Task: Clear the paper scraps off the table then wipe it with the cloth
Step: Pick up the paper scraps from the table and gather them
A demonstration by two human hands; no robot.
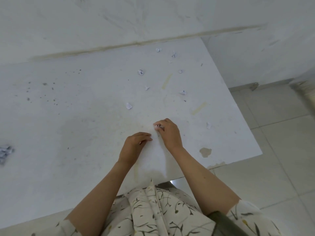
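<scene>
Several small crumpled white paper scraps lie scattered on the white table (pixel 85 116), among them a scrap (pixel 129 105) just beyond my hands, a printed scrap (pixel 140 72) farther back and a scrap (pixel 208 125) to the right. My right hand (pixel 167 132) pinches a small scrap (pixel 156 126) at its fingertips, low on the table. My left hand (pixel 134 144) lies close beside it with fingers curled over the tabletop; something white shows under its fingertips, too little to name. No cloth is visible.
A grey-white crumpled bundle (pixel 6 152) lies at the table's left edge. Yellowish tape marks (pixel 167 80) and a chipped patch (pixel 205 152) mark the tabletop. The table's back edge meets a white wall (pixel 119 17). Tiled floor (pixel 272 133) lies to the right.
</scene>
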